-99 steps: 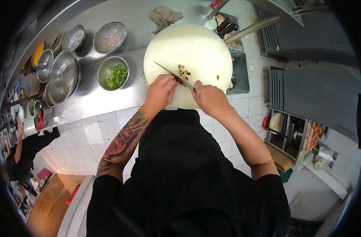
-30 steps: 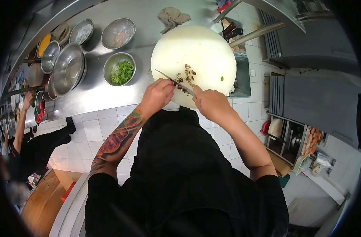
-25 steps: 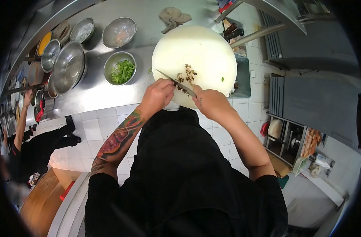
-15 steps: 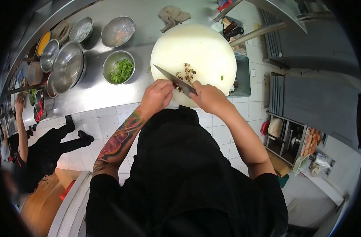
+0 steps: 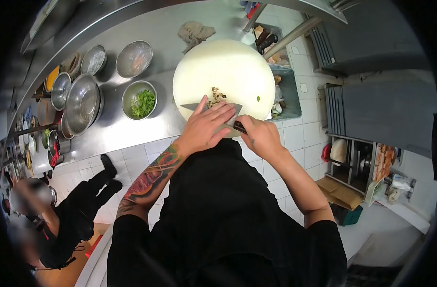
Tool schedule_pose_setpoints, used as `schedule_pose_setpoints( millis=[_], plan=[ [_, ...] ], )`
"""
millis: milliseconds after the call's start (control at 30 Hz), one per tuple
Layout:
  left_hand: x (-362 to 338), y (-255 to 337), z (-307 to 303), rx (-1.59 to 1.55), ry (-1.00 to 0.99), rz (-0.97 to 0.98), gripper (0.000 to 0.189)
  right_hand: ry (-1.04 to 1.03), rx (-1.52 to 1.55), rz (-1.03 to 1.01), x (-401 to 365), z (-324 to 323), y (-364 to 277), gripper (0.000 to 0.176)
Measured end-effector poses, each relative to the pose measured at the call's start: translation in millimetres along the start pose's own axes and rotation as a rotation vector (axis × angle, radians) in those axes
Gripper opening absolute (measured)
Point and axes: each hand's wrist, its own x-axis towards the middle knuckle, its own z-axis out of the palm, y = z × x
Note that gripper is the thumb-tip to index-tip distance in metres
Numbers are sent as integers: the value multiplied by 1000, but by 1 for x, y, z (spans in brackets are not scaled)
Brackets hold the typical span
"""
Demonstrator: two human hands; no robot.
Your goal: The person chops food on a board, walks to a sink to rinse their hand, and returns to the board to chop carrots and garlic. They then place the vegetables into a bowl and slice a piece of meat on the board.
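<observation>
Hands have left off slicing: left hand (image 5: 206, 126) now presses open-palmed on the flattened knife (image 5: 189, 106), right hand (image 5: 259, 136) clamped on its handle, just below the chopped bits (image 5: 216, 95) mid-frame on the cutting board (image 5: 228, 62), so cutting looks paused.

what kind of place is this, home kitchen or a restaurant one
Most likely a restaurant kitchen: a long stainless steel counter, a row of metal prep bowls, a big round cutting board, and the right hand gripping a knife.

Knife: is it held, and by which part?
The right hand grips the knife by its handle; the left hand lies flat on the blade.
</observation>
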Motion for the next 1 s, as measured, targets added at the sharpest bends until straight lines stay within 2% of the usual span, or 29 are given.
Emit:
schedule_pose_setpoints(
  millis=[33,67,133,167,233,267,400,433,500,600,667,700,767,800,867,1000],
  plan=[
    [1,-3,0,44,-82,8,60,3,3,8,-7,-4,5,38],
    [1,-9,-1,44,-89,11,60,1,23,-6,-13,-11,9,39],
    [1,-21,-6,115,-126,-18,76,-29,72,27,-26,-29,20,39],
    [-2,-24,-7,117,-128,-18,76,-27,75,27,-31,-37,30,39],
    [-10,-29,-7,-23,112,-127,89,17,172,96,-34,-45,46,37],
    [-15,-33,2,-14,114,-140,102,55,157,116,-28,-41,54,36],
    [-6,-19,42,105,180,-178,111,161,184,108,8,-7,55,37],
    [-3,-23,45,109,178,-181,111,127,110,138,15,5,48,38],
    [6,-30,48,200,362,-285,109,64,22,179,20,27,31,41],
    [1,-33,40,85,455,-286,97,-15,16,191,4,32,10,39],
    [-5,-30,42,40,466,-310,84,95,156,16,-7,29,17,35],
    [-6,-31,44,44,466,-316,84,92,160,12,-10,25,27,35],
    [-5,-35,45,30,394,-307,80,-25,699,311,-16,8,54,29],
    [-3,-37,43,31,395,-313,80,-30,700,309,-21,-3,67,29],
    [8,-44,35,66,336,-323,72,-241,1155,692,-26,-22,87,28],
    [34,-50,37,87,295,-268,67,-147,1285,785,-47,23,78,21]
  ],
)
